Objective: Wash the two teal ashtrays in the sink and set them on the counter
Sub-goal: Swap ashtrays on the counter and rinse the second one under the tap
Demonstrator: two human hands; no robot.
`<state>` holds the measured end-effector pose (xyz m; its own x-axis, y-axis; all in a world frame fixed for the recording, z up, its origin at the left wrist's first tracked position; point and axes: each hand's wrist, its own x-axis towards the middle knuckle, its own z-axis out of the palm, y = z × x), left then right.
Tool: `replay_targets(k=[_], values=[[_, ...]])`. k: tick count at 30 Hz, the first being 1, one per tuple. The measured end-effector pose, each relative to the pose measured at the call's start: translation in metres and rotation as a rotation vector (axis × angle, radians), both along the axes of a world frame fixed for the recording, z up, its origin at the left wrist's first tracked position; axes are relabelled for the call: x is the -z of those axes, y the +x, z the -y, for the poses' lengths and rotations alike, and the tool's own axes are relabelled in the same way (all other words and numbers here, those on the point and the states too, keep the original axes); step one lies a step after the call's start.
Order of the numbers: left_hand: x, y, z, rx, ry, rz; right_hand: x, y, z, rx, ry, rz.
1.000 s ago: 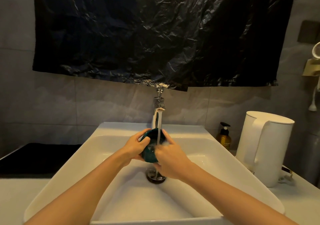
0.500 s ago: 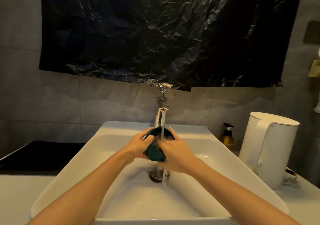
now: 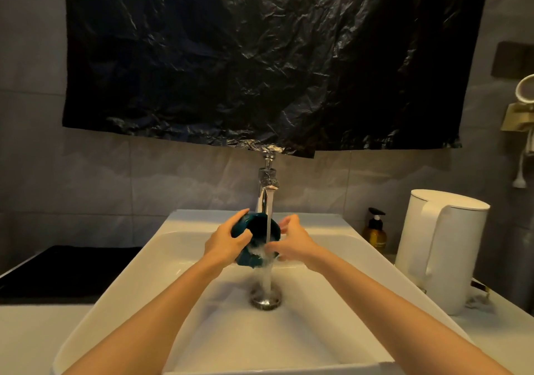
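Left grip [image 3: 226,243] clamps the ashtray [image 3: 256,226] rim, thumb across it. Right grip [image 3: 291,243], fingers loosely spread, touches its right side. Water [image 3: 269,273] falls between both grips.

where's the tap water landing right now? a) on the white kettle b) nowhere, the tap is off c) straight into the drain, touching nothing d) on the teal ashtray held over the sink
D: the stream from the faucet strikes the teal ashtray, which the left hand grips over the sink; it splashes at the ashtray's lower edge, then falls on to the drain.
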<state>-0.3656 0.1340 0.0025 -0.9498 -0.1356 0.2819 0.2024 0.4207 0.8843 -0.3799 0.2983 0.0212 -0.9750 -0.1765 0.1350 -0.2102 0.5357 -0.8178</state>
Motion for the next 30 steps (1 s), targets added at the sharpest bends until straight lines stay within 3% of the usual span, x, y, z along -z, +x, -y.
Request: replay_targets(k=[2, 4, 13, 19, 23, 25, 30], values=[[-0.002, 0.002, -0.001, -0.021, -0.097, -0.051, 0.003, -0.006, 0.007, 0.038, -0.166, 0.153], [-0.005, 0.007, -0.003, -0.030, -0.183, -0.123, 0.014, -0.015, 0.010, 0.024, -0.239, 0.181], [-0.010, 0.015, -0.008, -0.017, -0.366, -0.288, 0.032, -0.027, 0.015, 0.111, -0.324, -0.057], [0.000, 0.007, 0.000, -0.037, -0.208, -0.206, 0.034, -0.028, 0.017, -0.135, -0.328, 0.156], [0.001, 0.002, 0.000, 0.000, -0.052, -0.097, 0.032, -0.023, 0.019, 0.044, -0.307, 0.087], [-0.002, 0.001, -0.002, 0.036, 0.074, -0.002, 0.030, -0.023, 0.018, 0.151, -0.203, 0.013], [-0.008, 0.007, -0.007, 0.042, 0.273, 0.144, 0.024, -0.016, 0.015, 0.092, 0.048, -0.006]])
